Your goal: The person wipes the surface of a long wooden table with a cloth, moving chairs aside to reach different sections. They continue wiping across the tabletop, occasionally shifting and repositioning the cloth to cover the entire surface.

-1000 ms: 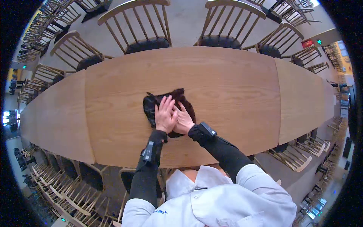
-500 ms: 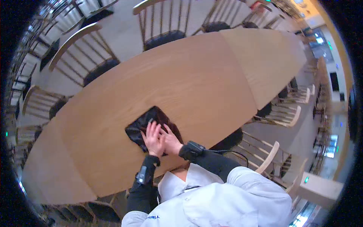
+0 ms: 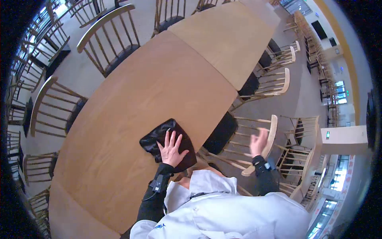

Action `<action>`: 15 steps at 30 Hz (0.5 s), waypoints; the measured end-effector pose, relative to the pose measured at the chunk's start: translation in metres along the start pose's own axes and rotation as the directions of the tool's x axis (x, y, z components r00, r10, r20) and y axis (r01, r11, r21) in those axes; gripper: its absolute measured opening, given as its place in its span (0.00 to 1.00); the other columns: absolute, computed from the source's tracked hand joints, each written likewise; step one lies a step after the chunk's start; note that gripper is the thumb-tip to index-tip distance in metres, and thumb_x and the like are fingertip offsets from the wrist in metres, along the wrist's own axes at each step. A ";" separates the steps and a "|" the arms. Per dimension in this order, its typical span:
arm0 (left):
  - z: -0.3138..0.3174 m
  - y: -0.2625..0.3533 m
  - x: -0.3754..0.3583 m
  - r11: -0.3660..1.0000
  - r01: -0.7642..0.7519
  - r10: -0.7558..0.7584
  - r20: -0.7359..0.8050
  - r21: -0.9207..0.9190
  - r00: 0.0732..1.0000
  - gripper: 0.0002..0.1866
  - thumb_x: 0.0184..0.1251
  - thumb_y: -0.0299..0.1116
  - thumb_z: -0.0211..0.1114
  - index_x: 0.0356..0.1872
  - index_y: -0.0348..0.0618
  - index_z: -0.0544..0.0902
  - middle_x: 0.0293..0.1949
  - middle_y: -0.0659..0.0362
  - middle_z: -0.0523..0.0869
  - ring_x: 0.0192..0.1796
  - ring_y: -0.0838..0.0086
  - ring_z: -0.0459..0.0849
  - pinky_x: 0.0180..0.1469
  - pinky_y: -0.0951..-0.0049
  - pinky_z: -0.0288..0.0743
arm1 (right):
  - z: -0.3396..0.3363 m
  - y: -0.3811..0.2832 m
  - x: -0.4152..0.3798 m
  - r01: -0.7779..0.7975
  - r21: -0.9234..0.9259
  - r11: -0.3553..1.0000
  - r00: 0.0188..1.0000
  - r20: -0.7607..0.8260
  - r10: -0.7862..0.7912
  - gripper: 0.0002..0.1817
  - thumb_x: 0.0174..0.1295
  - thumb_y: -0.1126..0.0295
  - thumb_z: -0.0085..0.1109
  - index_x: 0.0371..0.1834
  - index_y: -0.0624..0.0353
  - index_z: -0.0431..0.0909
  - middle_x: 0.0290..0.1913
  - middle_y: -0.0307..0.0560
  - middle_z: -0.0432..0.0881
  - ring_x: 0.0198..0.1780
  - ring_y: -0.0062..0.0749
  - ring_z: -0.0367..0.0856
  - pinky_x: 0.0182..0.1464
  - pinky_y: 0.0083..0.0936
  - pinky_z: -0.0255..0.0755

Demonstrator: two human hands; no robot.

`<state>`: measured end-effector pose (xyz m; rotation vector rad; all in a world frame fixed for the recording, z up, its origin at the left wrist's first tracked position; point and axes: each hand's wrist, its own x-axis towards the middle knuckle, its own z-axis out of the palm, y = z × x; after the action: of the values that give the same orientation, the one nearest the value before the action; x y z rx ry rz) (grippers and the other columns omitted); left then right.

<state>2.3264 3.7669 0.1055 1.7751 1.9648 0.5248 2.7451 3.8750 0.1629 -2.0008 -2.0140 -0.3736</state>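
Note:
A dark, shiny folded cloth or bag (image 3: 185,137) lies on the wooden table (image 3: 131,95) near its front edge. My left hand (image 3: 171,150) rests flat on it with the fingers spread. Off the table to the right, my right hand (image 3: 258,142) is raised beside the back of a wooden chair (image 3: 272,137). Its fingers are partly bent and apart, and nothing shows in them. Both wrists carry black bands with small devices.
Wooden chairs with dark seats stand along the far side (image 3: 113,40) and the right side (image 3: 274,87) of the table. A white box-like post (image 3: 346,135) is at the right. More tables and chairs fill the background.
My right hand has left the dark cloth and moved right, off the table. My left hand has stayed on the cloth and spread its fingers. The view has turned to the right.

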 end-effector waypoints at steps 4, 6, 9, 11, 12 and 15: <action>-0.010 -0.004 0.007 0.996 -0.014 0.013 0.016 0.083 1.000 0.43 0.52 0.57 0.73 0.71 0.57 0.70 0.77 0.59 0.62 0.80 0.60 0.53 0.68 0.23 0.48 | -0.011 0.111 -0.001 -0.592 -0.154 0.791 0.780 0.138 0.611 0.36 0.60 0.60 0.68 0.68 0.65 0.64 0.70 0.68 0.64 0.74 0.58 0.61 0.75 0.47 0.54; -0.015 -0.011 0.008 0.987 0.057 -0.054 -0.020 0.149 0.998 0.43 0.52 0.56 0.73 0.70 0.57 0.70 0.77 0.60 0.62 0.80 0.60 0.52 0.69 0.23 0.45 | 0.041 0.194 -0.045 -0.625 -0.092 0.775 0.760 0.153 0.631 0.35 0.61 0.60 0.67 0.66 0.66 0.65 0.65 0.66 0.69 0.68 0.58 0.68 0.69 0.48 0.63; -0.019 -0.025 0.005 0.944 0.229 -0.210 -0.104 0.238 0.972 0.42 0.56 0.54 0.71 0.73 0.56 0.67 0.78 0.60 0.60 0.81 0.61 0.50 0.69 0.23 0.44 | 0.049 0.208 -0.056 -0.830 0.305 0.467 0.558 0.435 0.706 0.29 0.64 0.59 0.66 0.61 0.65 0.68 0.55 0.62 0.78 0.54 0.53 0.82 0.52 0.47 0.78; -0.002 -0.021 0.016 0.925 0.280 -0.251 -0.140 0.256 0.958 0.42 0.57 0.53 0.70 0.73 0.56 0.66 0.78 0.59 0.59 0.81 0.61 0.49 0.69 0.23 0.44 | 0.029 0.182 -0.047 -0.889 0.457 -0.003 0.362 0.709 0.604 0.20 0.68 0.59 0.62 0.51 0.62 0.71 0.43 0.51 0.84 0.30 0.41 0.87 0.25 0.37 0.79; 0.009 -0.016 0.022 0.887 0.353 -0.316 -0.167 0.297 0.934 0.41 0.59 0.53 0.68 0.73 0.56 0.65 0.78 0.58 0.56 0.81 0.58 0.46 0.68 0.22 0.47 | 0.020 0.174 -0.044 -0.892 0.452 -0.015 0.351 0.712 0.608 0.20 0.68 0.59 0.62 0.51 0.62 0.71 0.43 0.51 0.84 0.30 0.41 0.87 0.25 0.37 0.79; 0.026 0.015 0.044 0.871 0.367 -0.334 -0.154 0.328 0.930 0.39 0.62 0.54 0.65 0.74 0.55 0.64 0.79 0.54 0.52 0.82 0.53 0.42 0.65 0.22 0.53 | 0.015 0.162 -0.040 -0.861 0.504 -0.060 0.385 0.725 0.571 0.16 0.68 0.58 0.61 0.51 0.57 0.73 0.39 0.45 0.82 0.29 0.35 0.84 0.25 0.35 0.77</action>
<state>2.3502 3.8123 0.0891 1.5425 2.5031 0.1372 2.9075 3.8446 0.1321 -1.9881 -0.4558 1.0952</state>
